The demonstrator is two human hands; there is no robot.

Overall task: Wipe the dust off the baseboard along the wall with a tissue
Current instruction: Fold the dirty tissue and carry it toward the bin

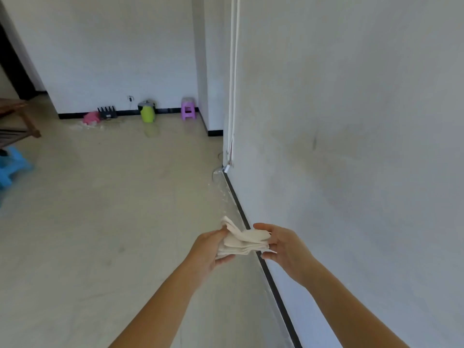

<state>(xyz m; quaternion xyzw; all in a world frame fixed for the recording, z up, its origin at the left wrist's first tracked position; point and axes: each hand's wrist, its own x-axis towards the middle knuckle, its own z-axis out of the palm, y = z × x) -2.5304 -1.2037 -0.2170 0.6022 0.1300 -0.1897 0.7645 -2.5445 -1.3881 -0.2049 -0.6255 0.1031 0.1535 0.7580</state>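
tissue [242,241], white, folded, crumpled

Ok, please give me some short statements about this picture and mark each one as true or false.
1. Both the left hand and the right hand hold the tissue. True.
2. The tissue is pressed on the baseboard. False: it is held up between the hands.
3. The baseboard is black and runs along the foot of the right wall. True.
4. The purple stool stands close to the hands. False: it stands far off, by the back wall.
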